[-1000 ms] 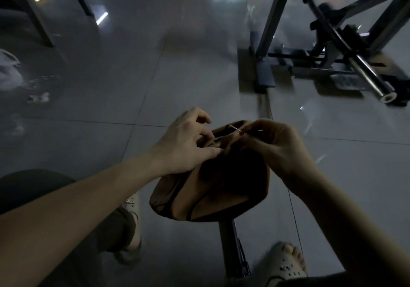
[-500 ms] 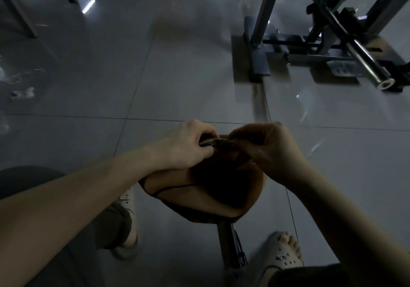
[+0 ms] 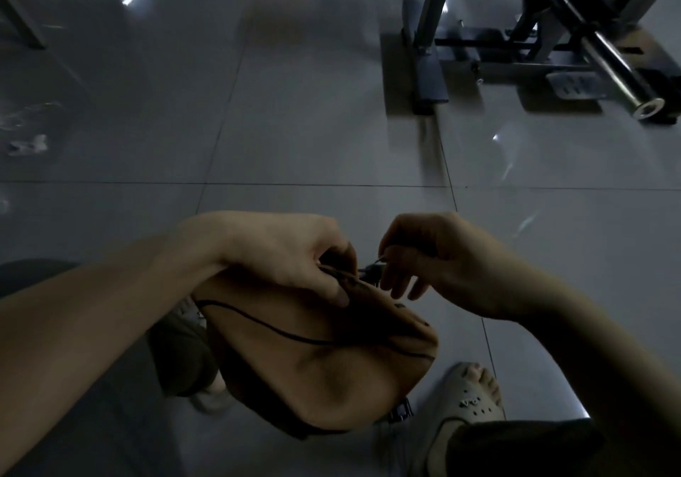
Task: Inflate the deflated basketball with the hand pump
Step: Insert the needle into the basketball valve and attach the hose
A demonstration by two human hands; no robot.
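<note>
Basketball [image 3: 331, 358], deflated, brown, creased: held over grey tiled floor [image 3: 258, 126], between my legs. Beneath it, black pump part [image 3: 400, 412]; pale sandal [image 3: 468, 399] just beside. Far right, gym frame [image 3: 427, 34] with steel bar [image 3: 619, 71]. My left hand [image 3: 280, 255]: fingers curled, gripping the upper fold. My right hand [image 3: 435, 266]: thumb and forefinger pinch a small dark fitting [image 3: 372, 268] at that fold; other fingers loosely apart.

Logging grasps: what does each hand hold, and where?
Left hand pinches the deflated basketball at its upper fold; right hand pinches a small dark fitting there, perhaps the needle.
</note>
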